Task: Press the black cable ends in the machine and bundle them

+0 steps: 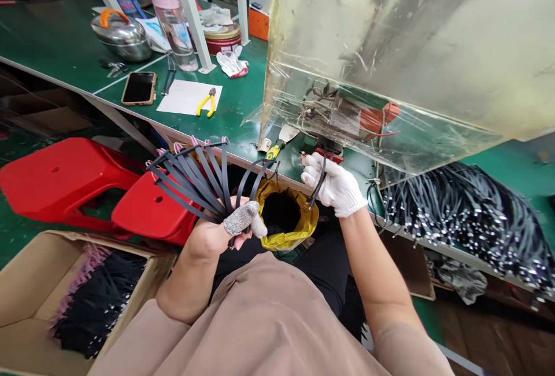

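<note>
Along the left edge, a cardboard box [26, 306] holds a heap of black cables [99, 301] with pink ends, and two red stools [56, 176] stand just beyond it. Up on the green desk [56, 34] sit a steel pot [121, 34] with an orange handle, a phone [139, 88], a tall bottle [171, 23] with a pink cap, and a sheet of paper [182, 97] with yellow pliers [206, 102] lying on it; a red tin [223, 39] and a crumpled glove [232, 63] lie further along. Below the desk edge, the left hand [212, 237] is closed around a wide fan of cables [195, 182], their pink tips spread out toward the desk (one finger wears a grey cover [241, 218], rough-looking and worn). Between the hands, a yellow bag [286, 214] gapes around a dark opening, and a few black loops arc over it. The right hand [332, 185], in a white glove, is closed on a couple of black strands [318, 182] that hang down from its grip. Just past it, a scraper [277, 144] with a yellow handle lies on the desk, under a clear plastic sheet [368, 75] with wires behind it. Far right, a big pile of cables [468, 220] with silver tips spreads out.
</note>
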`<state>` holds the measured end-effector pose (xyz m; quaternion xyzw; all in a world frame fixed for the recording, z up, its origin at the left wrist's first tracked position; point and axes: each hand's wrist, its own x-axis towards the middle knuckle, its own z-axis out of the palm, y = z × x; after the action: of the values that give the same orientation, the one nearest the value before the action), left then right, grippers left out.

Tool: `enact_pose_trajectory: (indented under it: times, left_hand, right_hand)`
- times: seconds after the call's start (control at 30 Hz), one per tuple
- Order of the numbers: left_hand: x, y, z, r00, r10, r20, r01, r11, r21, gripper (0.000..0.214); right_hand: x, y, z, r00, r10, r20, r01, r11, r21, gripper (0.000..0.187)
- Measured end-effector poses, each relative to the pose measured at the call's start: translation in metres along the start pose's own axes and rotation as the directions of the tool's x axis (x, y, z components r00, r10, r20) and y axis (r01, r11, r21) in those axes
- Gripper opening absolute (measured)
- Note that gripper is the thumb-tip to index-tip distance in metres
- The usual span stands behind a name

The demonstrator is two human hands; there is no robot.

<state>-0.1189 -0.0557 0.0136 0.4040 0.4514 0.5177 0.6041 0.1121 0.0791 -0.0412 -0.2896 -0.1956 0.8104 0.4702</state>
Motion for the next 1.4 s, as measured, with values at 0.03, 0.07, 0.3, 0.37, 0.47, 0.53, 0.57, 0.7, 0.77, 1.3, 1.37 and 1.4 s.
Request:
enact_pose_trajectory:
  times: [0.03,0.07,0.3,0.37,0.47,0.53,0.57,0.7,0.77,1.3,1.37,1.4]
  left_hand:
    - [0.0,0.0,0.0,1.0,-0.005,-0.022,0.005,1.0,-0.006,0.055]
    - [0.0,-0.001,0.0,0.999,-0.012,-0.039,0.012,1.0,-0.014,0.054]
    - [0.002,-0.005,0.002,0.999,-0.014,-0.047,0.012,0.999,-0.036,0.054]
    - [0.003,-0.008,0.002,0.999,-0.017,-0.047,0.014,0.999,-0.047,0.052]
    - [0.005,-0.014,-0.002,1.0,-0.031,0.002,0.031,0.998,-0.061,0.052]
    - [0.006,-0.019,-0.005,0.999,-0.043,0.031,0.045,0.996,-0.074,0.053]
    - [0.007,-0.021,-0.007,0.998,-0.046,0.043,0.05,0.995,-0.082,0.053]
    - [0.013,-0.028,-0.007,0.997,-0.023,0.078,0.028,0.998,-0.063,0.052]
    - [0.019,-0.034,-0.001,0.992,-0.026,0.126,0.029,0.999,-0.017,0.053]
    - [0.073,-0.097,0.059,0.997,0.031,0.064,-0.056,0.898,0.437,0.015]
    - [0.069,-0.098,0.06,0.999,0.023,0.035,-0.036,0.897,0.44,0.016]
    - [0.067,-0.099,0.061,1.0,0.023,0.021,-0.03,0.898,0.439,0.016]
  right_hand:
    - [-0.002,0.0,0.0,1.0,-0.001,-0.014,0.001,1.0,0.002,0.006]
    - [-0.004,0.0,0.0,0.999,-0.005,-0.033,0.005,1.0,0.005,0.004]
    - [-0.011,0.004,-0.004,0.994,-0.034,-0.102,0.037,0.999,0.022,0.005]
    - [-0.014,0.003,-0.004,0.991,-0.025,-0.128,0.03,0.999,0.039,0.012]
    - [-0.02,0.003,-0.003,0.987,-0.06,-0.146,0.063,0.998,0.016,0.015]
    - [-0.022,0.004,-0.002,0.988,-0.078,-0.133,0.078,0.997,-0.002,0.012]
    - [-0.023,0.005,-0.001,0.989,-0.077,-0.128,0.077,0.997,-0.003,0.01]
    - [-0.022,0.008,0.001,0.988,-0.047,-0.145,0.051,0.998,0.025,0.015]
    - [-0.02,0.009,0.002,0.988,-0.032,-0.153,0.037,0.999,0.03,0.017]
    - [-0.019,0.01,0.001,0.988,-0.083,-0.131,0.089,0.995,0.038,0.017]
    - [-0.02,0.013,-0.001,0.988,-0.108,-0.112,0.11,0.994,0.01,0.015]
    - [-0.02,0.015,-0.002,0.985,-0.13,-0.114,0.13,0.991,-0.008,0.015]
